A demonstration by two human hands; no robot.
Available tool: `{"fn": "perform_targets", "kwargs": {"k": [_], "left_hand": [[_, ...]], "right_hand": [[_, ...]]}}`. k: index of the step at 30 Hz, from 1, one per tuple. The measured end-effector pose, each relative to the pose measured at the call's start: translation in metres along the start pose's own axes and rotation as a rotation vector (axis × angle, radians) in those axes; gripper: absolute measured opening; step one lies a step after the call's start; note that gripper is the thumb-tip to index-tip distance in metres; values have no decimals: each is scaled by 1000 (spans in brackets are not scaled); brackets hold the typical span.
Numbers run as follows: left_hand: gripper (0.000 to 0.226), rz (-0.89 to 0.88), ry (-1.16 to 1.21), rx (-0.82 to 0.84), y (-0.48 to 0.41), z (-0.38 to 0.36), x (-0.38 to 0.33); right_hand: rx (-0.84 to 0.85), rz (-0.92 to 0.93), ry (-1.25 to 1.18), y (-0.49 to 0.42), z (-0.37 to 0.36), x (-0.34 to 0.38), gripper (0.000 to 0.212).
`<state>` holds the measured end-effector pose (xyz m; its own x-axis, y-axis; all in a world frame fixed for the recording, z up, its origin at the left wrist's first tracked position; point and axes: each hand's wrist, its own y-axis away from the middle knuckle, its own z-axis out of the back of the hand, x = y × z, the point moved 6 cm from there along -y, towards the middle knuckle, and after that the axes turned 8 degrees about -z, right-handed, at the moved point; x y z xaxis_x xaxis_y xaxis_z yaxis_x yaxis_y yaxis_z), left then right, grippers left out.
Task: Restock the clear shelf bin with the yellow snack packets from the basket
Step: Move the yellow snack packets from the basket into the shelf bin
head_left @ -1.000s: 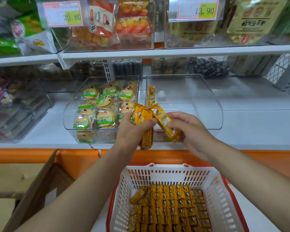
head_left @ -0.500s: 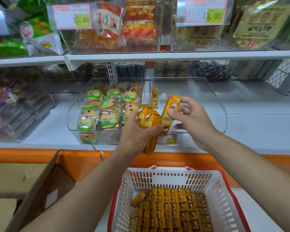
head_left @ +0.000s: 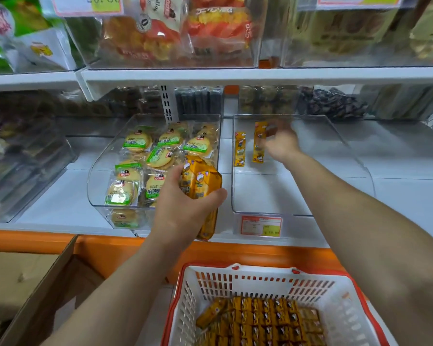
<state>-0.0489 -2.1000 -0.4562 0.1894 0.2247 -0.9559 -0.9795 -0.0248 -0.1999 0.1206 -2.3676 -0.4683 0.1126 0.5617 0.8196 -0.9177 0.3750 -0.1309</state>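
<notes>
Inside the clear shelf bin point(head_left: 340, 156), my right hand point(head_left: 283, 144) reaches deep and pinches the upper end of one yellow snack packet point(head_left: 258, 143); the fingers are blurred. Just left of it another yellow packet point(head_left: 240, 152) lies on the bin floor. In front of the neighbouring bin, my left hand point(head_left: 183, 211) grips a bundle of yellow packets point(head_left: 201, 181). Below, the white basket point(head_left: 238, 269) with a red rim holds several rows of the same packets point(head_left: 263, 320).
To the left, a clear bin of green-labelled round cakes point(head_left: 158, 156) touches the target bin. A price tag point(head_left: 260, 226) hangs on the target bin's front. An open cardboard box point(head_left: 35, 283) stands lower left. Overhead, a stocked shelf point(head_left: 260, 76) limits headroom.
My right hand has carried one yellow packet from the bundle forward into the clear bin, beside the packet lying there. My left hand has kept hold of the bundle.
</notes>
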Motion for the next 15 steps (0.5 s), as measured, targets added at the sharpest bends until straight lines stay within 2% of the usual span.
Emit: {"fn": "perform_targets", "kwargs": {"k": [8,15], "left_hand": [[50,24,-8,35,-1,1,14],[53,26,-12,60,2,0,17]], "right_hand": [[28,40,157,-20,-25,-4,32],[60,-9,231,-27,-33,-5,43]]}}
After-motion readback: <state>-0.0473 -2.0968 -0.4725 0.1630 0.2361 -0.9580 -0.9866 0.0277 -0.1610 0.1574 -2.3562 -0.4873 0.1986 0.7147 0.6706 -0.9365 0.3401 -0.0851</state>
